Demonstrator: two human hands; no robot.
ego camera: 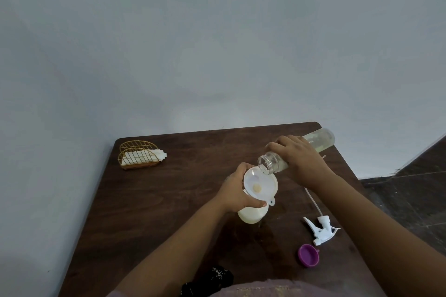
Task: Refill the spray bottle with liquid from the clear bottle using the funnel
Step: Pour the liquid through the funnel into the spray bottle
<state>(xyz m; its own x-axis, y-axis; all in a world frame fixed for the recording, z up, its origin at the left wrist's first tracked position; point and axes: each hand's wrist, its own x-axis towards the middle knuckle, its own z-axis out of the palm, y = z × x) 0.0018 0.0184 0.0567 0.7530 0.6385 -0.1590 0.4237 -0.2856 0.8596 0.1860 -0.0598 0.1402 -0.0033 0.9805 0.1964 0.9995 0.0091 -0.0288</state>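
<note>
Head view, near to far: a dark object (210, 277) lies at the table (149, 200) near edge, 6 o'clock. A purple cap (308, 255) and the white spray head (319, 229) lie at 4 o'clock of the spray bottle (252, 214). The left hand (235, 190) grips that upright bottle's neck; the white funnel (260, 185) sits in it. The right hand (301, 159) grips the clear bottle (272, 163), long axis 2-to-8 o'clock, mouth down-left over the funnel rim. A wire holder (140, 154) stands at 10 o'clock.
</note>
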